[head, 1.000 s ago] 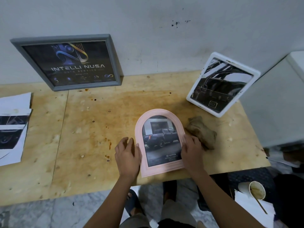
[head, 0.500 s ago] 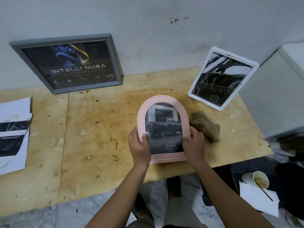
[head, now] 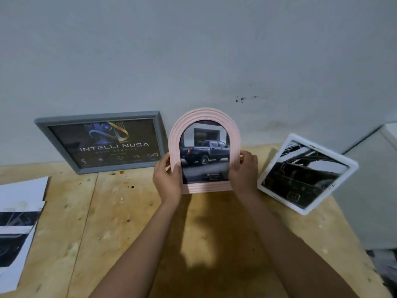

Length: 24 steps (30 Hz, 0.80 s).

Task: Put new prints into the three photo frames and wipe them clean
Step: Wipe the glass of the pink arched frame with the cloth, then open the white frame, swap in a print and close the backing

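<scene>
A pink arched photo frame (head: 204, 117) with a dark pickup-truck print stands upright above the wooden table (head: 129, 222), near the back wall. My left hand (head: 168, 179) grips its left side and my right hand (head: 245, 171) grips its right side. A grey frame (head: 101, 116) with a dark "INTELLI NUSA" print leans on the wall to the left. A white square frame (head: 309, 175) with a dark print leans at the right. The brown cloth is not in view.
Loose paper prints (head: 19, 222) lie at the table's left edge. A white box or appliance (head: 373, 190) stands against the table's right side. The grey wall (head: 193, 61) runs right behind the frames.
Both hands lifted the pink frame off the table and carried it up and back toward the wall, tilting it upright. The view has tilted up, and the cloth is out of sight.
</scene>
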{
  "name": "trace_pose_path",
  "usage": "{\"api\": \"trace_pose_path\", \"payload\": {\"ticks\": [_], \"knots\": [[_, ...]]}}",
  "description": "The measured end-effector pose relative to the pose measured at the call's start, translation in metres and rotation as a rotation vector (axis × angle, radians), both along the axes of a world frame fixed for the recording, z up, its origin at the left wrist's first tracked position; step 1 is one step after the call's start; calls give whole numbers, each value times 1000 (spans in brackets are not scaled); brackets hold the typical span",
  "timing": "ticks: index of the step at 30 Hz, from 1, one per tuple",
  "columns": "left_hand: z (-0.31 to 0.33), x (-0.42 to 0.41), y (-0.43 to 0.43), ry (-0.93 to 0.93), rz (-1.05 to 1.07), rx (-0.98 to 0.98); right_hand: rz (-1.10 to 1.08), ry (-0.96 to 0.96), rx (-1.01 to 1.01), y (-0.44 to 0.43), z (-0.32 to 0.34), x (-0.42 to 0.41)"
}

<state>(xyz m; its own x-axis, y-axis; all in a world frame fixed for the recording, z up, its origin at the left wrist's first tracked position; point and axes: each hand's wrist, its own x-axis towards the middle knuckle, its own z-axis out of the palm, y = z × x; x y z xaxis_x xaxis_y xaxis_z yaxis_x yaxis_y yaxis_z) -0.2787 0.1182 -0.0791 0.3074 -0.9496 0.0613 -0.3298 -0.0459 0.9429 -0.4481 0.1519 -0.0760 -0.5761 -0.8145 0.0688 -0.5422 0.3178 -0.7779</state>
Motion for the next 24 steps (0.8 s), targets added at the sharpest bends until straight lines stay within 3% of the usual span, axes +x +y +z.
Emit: {"api": "trace_pose_path", "payload": {"ticks": [9, 24], "knots": [[-26, -24, -59, -3, 77, -59, 37, -36, -37, -77, -32, -18], [-37, -28, -61, -62, 123, -50, 143, -32, -33, -80, -41, -20]]}}
